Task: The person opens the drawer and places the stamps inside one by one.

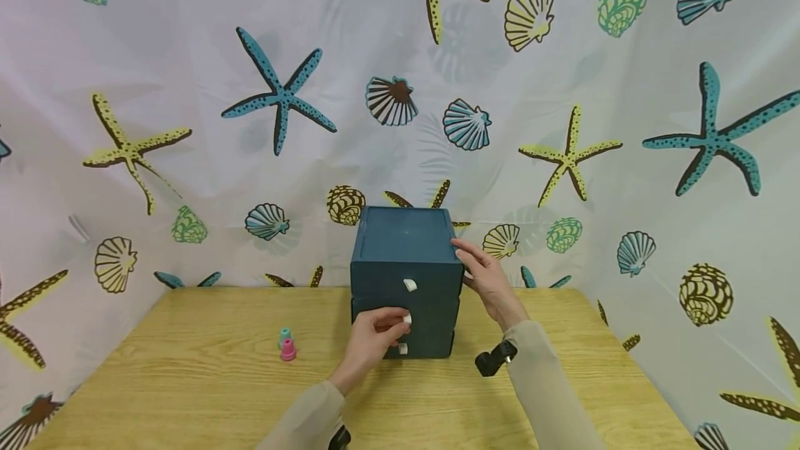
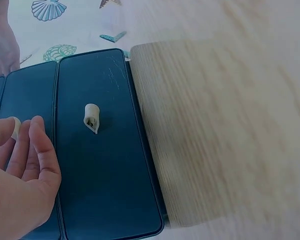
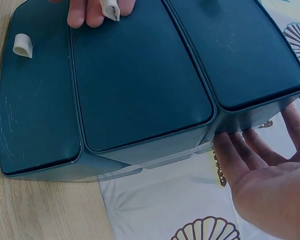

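A dark blue three-drawer box stands on the table, its drawers stacked and closed. White loop pulls mark the fronts: the top pull, the middle pull and the bottom pull. My left hand pinches the middle pull between thumb and fingers. Against the box's right side, near the top drawer, rests my right hand; in the right wrist view its fingers are extended along the side wall.
Left of the box, a small pink piece and a small teal piece sit on the wooden table. A curtain printed with shells and starfish hangs behind the box and along both sides.
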The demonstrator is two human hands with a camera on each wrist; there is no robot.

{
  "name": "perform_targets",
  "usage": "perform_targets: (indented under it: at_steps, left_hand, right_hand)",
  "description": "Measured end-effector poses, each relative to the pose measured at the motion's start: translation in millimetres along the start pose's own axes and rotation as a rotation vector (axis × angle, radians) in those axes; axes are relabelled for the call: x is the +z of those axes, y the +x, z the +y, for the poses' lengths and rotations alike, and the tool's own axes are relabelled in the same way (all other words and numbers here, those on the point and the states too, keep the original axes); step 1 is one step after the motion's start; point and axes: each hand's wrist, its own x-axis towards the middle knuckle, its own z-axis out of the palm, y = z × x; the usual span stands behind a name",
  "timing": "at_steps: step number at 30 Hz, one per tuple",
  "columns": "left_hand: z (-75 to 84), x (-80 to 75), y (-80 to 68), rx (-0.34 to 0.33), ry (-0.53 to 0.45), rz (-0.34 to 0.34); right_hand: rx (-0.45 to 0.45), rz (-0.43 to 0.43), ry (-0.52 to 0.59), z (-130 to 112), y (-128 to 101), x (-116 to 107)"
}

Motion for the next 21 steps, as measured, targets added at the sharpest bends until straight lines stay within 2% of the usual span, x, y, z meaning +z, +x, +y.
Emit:
perform_targets:
  at_steps: [5,8,11,15,18,21]
  left_hand:
    - [-2.6,-0.4,0.8,0.02,0.018,-0.002]
    - [-3.6,-1.5,-0.9,0.025,-0.005,-0.006]
    - [4.9,-3.5,-6.1,0.005,-0.033,-0.025]
    - [7.9,-7.2,-8.8,-0.017,-0.024,-0.068]
    - [-0.2,-10.1,-7.7,-0.043,0.011,-0.095]
    - [-2.6,-11.8,-8.8,-0.107,0.028,-0.093]
  right_hand:
    - [0.0,-0.001,-0.004,1,1,0]
    - [0.001,-0.003,-0.01,2,1,0]
    - [0.006,-0.013,-0.012,0,-1,0]
    - [0.012,-0.027,-0.014,-5,-2,1]
    - [0.014,-0.029,-0.011,-3,0,0]
    - [0.015,-0.02,-0.01,1,2,-2]
